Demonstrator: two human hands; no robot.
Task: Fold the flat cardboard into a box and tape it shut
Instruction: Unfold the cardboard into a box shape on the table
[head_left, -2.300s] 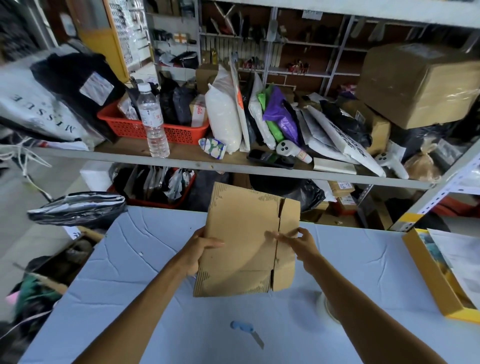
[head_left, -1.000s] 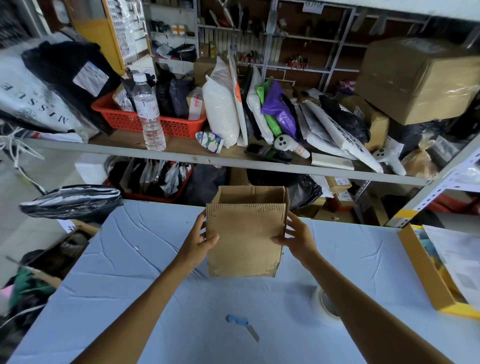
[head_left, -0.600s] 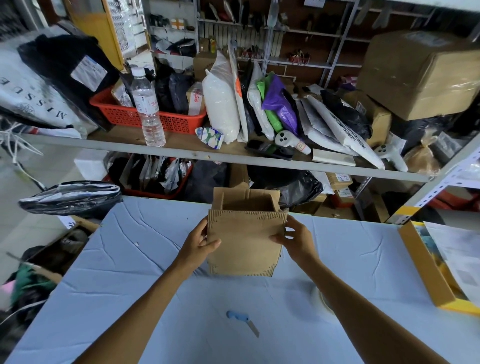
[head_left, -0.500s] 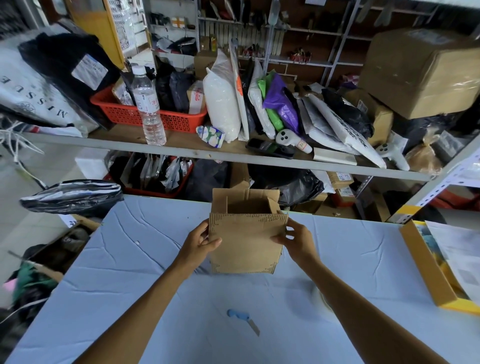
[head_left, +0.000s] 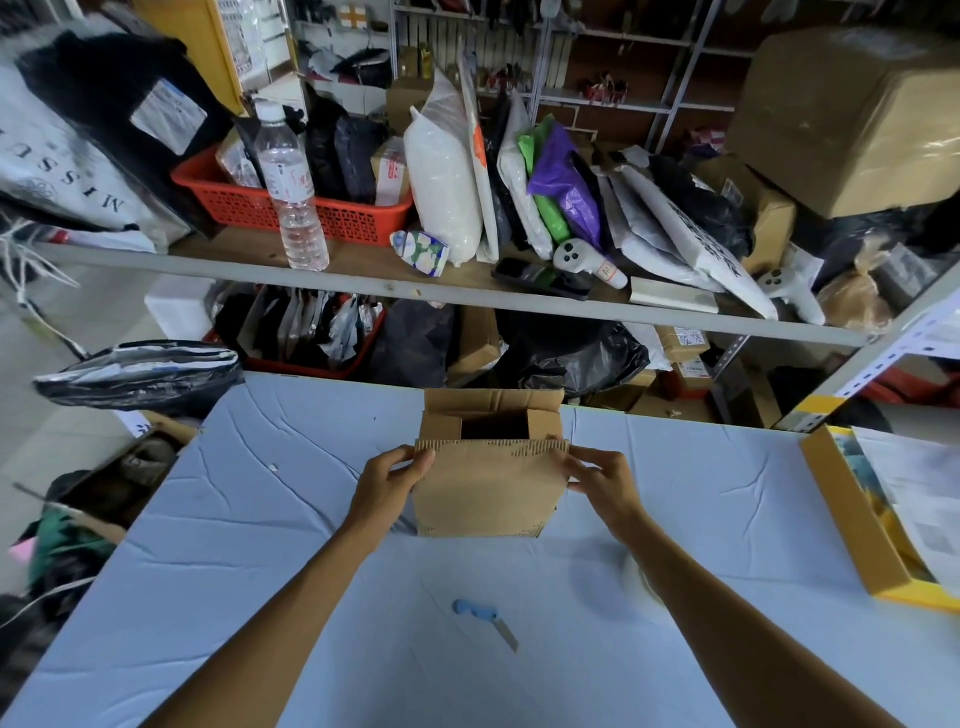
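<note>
Head view: my left hand (head_left: 390, 480) and right hand (head_left: 597, 480) grip the box (head_left: 485, 491) by its sides, near the table's (head_left: 260, 519) far edge, end flaps half folded.

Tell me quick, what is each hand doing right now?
Left hand: holding the left side of the cardboard box.
Right hand: holding the box's right side.

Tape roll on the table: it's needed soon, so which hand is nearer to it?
Right. The right hand grips the box's right edge, just ahead of the tape roll by its forearm; the left hand grips the box's left edge, farther across.
</note>
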